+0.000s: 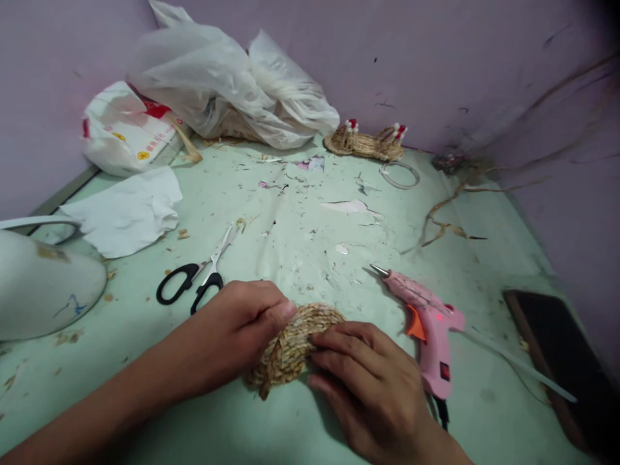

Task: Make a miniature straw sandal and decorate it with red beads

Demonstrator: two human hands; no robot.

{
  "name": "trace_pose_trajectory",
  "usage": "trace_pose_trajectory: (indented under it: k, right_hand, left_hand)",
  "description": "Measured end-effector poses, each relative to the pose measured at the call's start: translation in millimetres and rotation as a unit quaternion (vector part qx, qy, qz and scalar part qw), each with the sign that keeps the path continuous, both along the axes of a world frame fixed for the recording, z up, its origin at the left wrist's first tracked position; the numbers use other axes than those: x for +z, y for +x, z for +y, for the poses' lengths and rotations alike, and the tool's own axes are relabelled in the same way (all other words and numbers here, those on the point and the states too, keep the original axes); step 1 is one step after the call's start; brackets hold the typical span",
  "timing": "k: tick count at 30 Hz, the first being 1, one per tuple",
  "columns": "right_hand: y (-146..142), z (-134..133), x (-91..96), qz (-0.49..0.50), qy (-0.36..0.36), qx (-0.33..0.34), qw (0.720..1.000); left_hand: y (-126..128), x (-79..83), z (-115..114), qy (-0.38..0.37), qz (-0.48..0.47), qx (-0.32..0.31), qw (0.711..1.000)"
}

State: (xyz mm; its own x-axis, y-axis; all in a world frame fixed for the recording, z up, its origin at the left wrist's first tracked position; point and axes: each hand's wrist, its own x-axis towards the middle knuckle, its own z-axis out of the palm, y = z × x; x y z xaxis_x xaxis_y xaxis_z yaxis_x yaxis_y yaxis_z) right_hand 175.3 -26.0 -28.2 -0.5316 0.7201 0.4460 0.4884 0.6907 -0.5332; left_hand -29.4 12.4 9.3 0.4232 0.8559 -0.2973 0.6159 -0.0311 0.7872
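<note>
Woven straw piece (301,342) sits between both hands, near side of the surface (232,429). Left hand (245,332) pinches its left edge, thumb on top; right hand (375,381) has fingers over the right edge, can't tell if clamped. Likely light, rough, low slip, bendy; strands may fray. Best held flat by opposite edges.

At lower centre, the left hand (245,326) hid the left edge of the woven straw piece (293,345), its curled fingers mostly unseen; the right hand (375,381) covered the right end. The left edge cropped a white rounded object (46,287). The black cord (442,412) vanished behind the right wrist. At upper left, the plastic bag (217,77) veiled its contents. The dark phone (557,349) blurred into shadow at lower right.
</note>
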Motion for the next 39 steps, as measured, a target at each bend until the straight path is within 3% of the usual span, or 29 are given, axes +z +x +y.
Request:
trace_pose_trajectory:
  k: [5, 14, 19, 24, 29, 36, 39]
  right_hand:
    - [5, -2, 6.7, 0.032, -0.039, -0.012, 0.999]
    - [11, -2, 8.2, -0.020, 0.017, -0.035, 0.999]
    - [21, -1, 20.2, 0.030, 0.069, -0.129, 0.989]
    - [29, -5, 30.8, 0.067, 0.076, -0.150, 0.983]
    - [28, -11, 30.1, 0.042, 0.048, -0.141, 0.988]
    - [21, -10, 33.1, 0.044, 0.042, -0.139, 0.988]
    - [18, -11, 34.4, 0.052, 0.048, -0.105, 0.992]
  left_hand:
    - [0, 1.1, 1, 0.000, 0.028, 0.026, 0.999]
    - [6, 8.6, -6, 0.012, 0.069, 0.067, 0.995]
    - [2, -2.7, -7, 0.020, -0.001, 0.133, 0.991]
    - [-6, -13.5, 1, 0.062, -0.044, 0.252, 0.965]
    - [-5, -7.7, 5, 0.094, -0.083, 0.347, 0.930]
    - [-2, -5.6, 2, 0.148, -0.119, 0.368, 0.910]
    - [-1, 1.6, -11, 0.222, -0.123, 0.358, 0.899]
